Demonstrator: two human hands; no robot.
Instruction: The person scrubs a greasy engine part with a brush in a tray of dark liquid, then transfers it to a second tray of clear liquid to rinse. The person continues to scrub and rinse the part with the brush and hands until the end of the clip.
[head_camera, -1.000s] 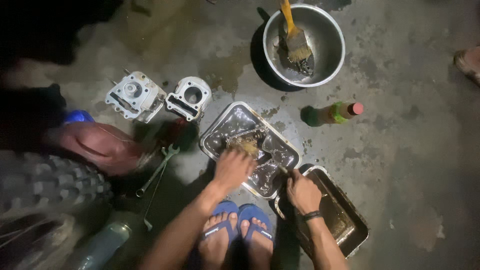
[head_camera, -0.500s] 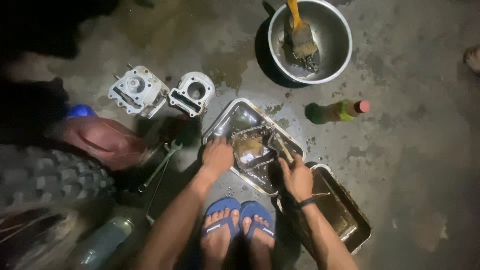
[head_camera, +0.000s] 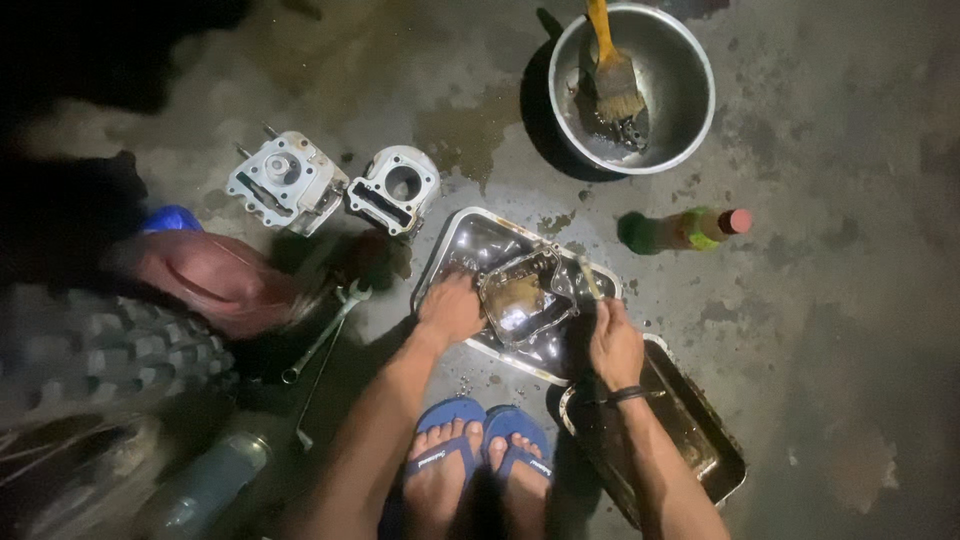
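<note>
Both forearms reach down over the concrete floor (head_camera: 820, 330) into a shiny steel tray (head_camera: 455, 250). The left hand (head_camera: 450, 310) grips the edge of a grimy metal cover (head_camera: 520, 295) lying in the tray; the right hand (head_camera: 614, 343) closes on a small brush (head_camera: 590, 277). A steel bowl (head_camera: 680, 90) holds a paintbrush (head_camera: 612, 70).

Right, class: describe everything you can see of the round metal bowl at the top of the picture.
The round metal bowl looks like dull, scuffed steel. It stands upright on the wet concrete floor, apart from the trays, above a lying green bottle. Inside it, a paintbrush with a yellow handle leans on the rim, bristles down in dark grime at the bottom. Neither hand touches it.
</note>
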